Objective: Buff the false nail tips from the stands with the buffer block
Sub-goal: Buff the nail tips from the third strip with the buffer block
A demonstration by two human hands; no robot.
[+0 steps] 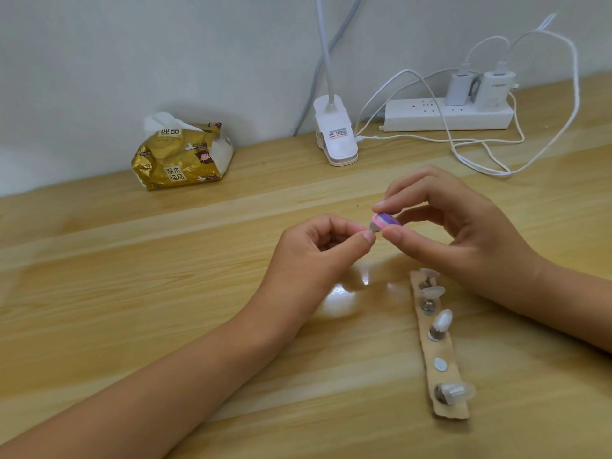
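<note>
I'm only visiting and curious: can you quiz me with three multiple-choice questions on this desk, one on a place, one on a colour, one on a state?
1. Where is the tissue pack? A) at the back wall, left of the lamp clip B) at the near edge C) in the middle
2. The buffer block's colours? A) green and black B) pink and purple C) all white
3. What is the right hand doing? A) lying flat B) pinching the buffer block C) curled, empty
Answers: 1 A, it sits by the wall left of the lamp clip; 2 B, its stripes show; 3 B, its fingers close on the buffer block.
</note>
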